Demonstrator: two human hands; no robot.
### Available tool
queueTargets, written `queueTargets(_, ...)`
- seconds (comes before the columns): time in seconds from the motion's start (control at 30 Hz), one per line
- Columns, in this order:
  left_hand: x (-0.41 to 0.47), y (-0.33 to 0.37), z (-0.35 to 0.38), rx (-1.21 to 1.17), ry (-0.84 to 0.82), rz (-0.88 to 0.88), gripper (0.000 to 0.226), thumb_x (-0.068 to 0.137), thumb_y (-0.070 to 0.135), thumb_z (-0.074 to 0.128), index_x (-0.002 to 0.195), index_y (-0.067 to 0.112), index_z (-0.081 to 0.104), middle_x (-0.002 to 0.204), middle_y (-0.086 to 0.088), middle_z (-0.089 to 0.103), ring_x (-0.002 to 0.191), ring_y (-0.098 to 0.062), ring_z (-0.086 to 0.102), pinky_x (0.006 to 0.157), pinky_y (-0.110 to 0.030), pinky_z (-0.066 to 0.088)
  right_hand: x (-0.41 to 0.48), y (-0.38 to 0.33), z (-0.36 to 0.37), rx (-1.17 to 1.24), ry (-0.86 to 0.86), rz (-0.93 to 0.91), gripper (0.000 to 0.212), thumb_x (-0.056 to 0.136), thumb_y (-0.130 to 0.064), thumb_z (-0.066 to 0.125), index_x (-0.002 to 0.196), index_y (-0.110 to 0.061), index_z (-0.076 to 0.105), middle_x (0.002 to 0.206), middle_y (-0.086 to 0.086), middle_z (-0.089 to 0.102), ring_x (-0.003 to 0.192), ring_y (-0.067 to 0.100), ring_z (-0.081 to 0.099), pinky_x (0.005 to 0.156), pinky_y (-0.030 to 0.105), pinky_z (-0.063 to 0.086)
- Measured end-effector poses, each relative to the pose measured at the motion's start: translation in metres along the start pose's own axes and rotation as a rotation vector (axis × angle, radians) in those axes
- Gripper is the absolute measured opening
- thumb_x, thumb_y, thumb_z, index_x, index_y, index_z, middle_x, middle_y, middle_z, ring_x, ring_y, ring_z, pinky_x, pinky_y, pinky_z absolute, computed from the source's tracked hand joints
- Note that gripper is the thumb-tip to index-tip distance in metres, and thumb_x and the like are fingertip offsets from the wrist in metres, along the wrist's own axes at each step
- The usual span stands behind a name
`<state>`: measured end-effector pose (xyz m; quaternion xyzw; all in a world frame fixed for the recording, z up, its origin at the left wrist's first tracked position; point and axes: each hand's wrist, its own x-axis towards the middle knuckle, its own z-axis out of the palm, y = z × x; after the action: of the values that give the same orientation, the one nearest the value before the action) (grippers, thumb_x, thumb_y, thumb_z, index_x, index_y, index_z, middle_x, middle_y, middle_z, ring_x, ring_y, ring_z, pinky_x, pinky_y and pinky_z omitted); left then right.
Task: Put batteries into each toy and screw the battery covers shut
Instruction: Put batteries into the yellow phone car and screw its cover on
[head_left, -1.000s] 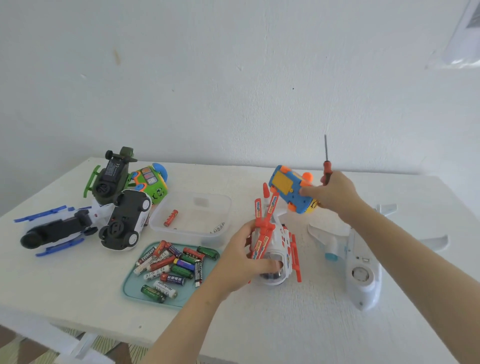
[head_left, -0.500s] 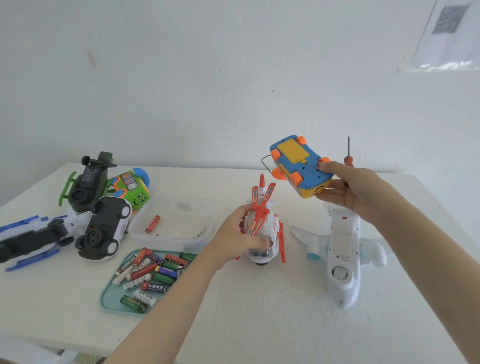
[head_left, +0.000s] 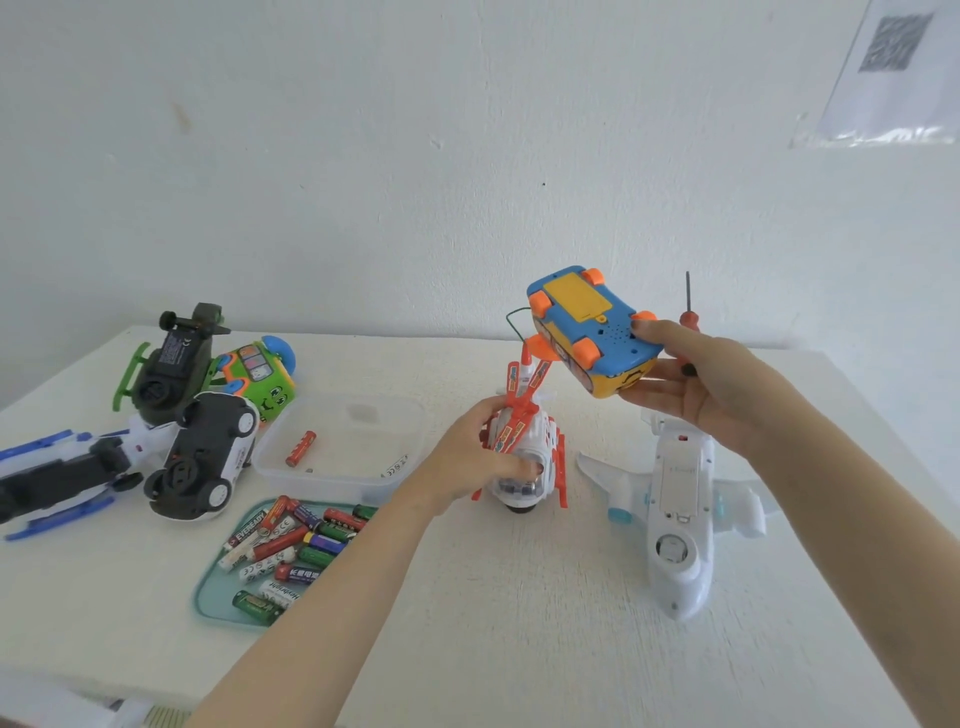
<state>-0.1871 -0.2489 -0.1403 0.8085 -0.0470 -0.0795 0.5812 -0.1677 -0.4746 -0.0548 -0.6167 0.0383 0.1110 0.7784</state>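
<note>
From the head view, the right hand (head_left: 711, 384) is holding a blue-and-yellow plastic toy car with orange wheels (head_left: 589, 332) in the air above the white table (head_left: 519, 639). Its underside is turned up, with the thumb on top and the fingers curled beneath. The same hand is also pinning a thin red-handled screwdriver (head_left: 689, 314) behind the car, shaft pointing up. The left hand (head_left: 483, 452) is gripping a white toy helicopter with orange rotor blades (head_left: 524, 447), which is standing on the table just left of a white plastic aeroplane (head_left: 675, 499) lying belly up.

Loose batteries (head_left: 291, 540) are lying in a teal tray (head_left: 205, 597) near the front left. A clear plastic tub (head_left: 343, 478) behind it is holding one red battery (head_left: 300, 448).

The car's yellow battery cover (head_left: 576, 304) appears to be in place, so the step is probably about working its screw. To do it well, the left hand should let go of the helicopter and take over the car, bracing it belly up. That frees the right hand to hold the screwdriver alone and seat the tip squarely before turning. Carrying both things in one hand risks dropping the tool.
</note>
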Motion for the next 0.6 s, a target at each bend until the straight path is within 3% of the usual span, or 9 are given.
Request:
queueTargets(0.17, 0.000, 0.004, -0.001, -0.011, -0.054, -0.022, 0.064, 0.077, 0.009, 0.080, 0.123, 0.038, 0.047, 0.117, 0.014, 0.059, 0.105, -0.001, 0.058, 0.086, -0.020, 0.047, 0.000, 0.003, 0.004, 0.010, -0.006, 0.016, 0.092, 0.060, -0.028, 0.076, 0.140, -0.006, 0.037, 0.090, 0.012, 0.074, 0.078, 0.025, 0.073, 0.057, 0.029, 0.058)
queueTargets(0.27, -0.003, 0.006, 0.001, -0.052, -0.077, -0.019, 0.056, 0.077, 0.031, 0.079, 0.122, 0.046, 0.049, 0.123, 0.017, 0.061, 0.114, -0.002, 0.058, 0.097, -0.023, 0.045, 0.000, 0.005, 0.006, 0.036, -0.004, 0.028, 0.095, 0.059, -0.028, 0.077, 0.142, -0.005, 0.036, 0.098, 0.013, 0.073, 0.080, 0.026, 0.073, 0.057, 0.030, 0.058)
queueTargets(0.37, -0.007, 0.006, 0.003, -0.092, -0.077, -0.013, 0.041, 0.087, 0.035, 0.070, 0.117, 0.052, 0.049, 0.120, 0.026, 0.060, 0.111, 0.010, 0.055, 0.097, -0.019, 0.042, 0.000, 0.007, 0.007, 0.034, -0.018, 0.023, 0.090, 0.060, -0.029, 0.075, 0.139, -0.004, 0.040, 0.106, 0.013, 0.070, 0.079, 0.025, 0.072, 0.057, 0.030, 0.058)
queueTargets(0.47, -0.013, 0.006, 0.005, -0.148, -0.039, -0.020, 0.034, 0.096, 0.033, 0.059, 0.123, 0.046, 0.044, 0.119, 0.028, 0.055, 0.103, 0.017, 0.053, 0.090, -0.011, 0.042, 0.000, 0.011, 0.009, 0.065, -0.045, 0.030, 0.089, 0.061, -0.028, 0.075, 0.140, -0.007, 0.039, 0.121, 0.014, 0.064, 0.081, 0.026, 0.072, 0.057, 0.030, 0.058)
queueTargets(0.53, -0.017, 0.006, 0.003, -0.209, 0.044, -0.039, 0.041, 0.101, 0.032, 0.048, 0.140, 0.036, 0.038, 0.132, 0.016, 0.050, 0.116, 0.003, 0.050, 0.098, -0.017, 0.037, -0.001, 0.013, 0.012, 0.098, -0.071, 0.040, 0.084, 0.063, -0.027, 0.074, 0.137, -0.006, 0.043, 0.132, 0.016, 0.056, 0.083, 0.027, 0.072, 0.058, 0.032, 0.058)
queueTargets(0.6, -0.021, 0.003, -0.004, -0.310, 0.162, -0.048, 0.037, 0.103, 0.027, 0.044, 0.140, 0.028, 0.043, 0.136, 0.005, 0.046, 0.129, -0.012, 0.045, 0.107, -0.029, 0.034, -0.002, 0.014, 0.019, 0.122, -0.111, 0.054, 0.074, 0.065, -0.026, 0.073, 0.132, -0.004, 0.050, 0.133, 0.021, 0.053, 0.085, 0.029, 0.072, 0.060, 0.033, 0.058)
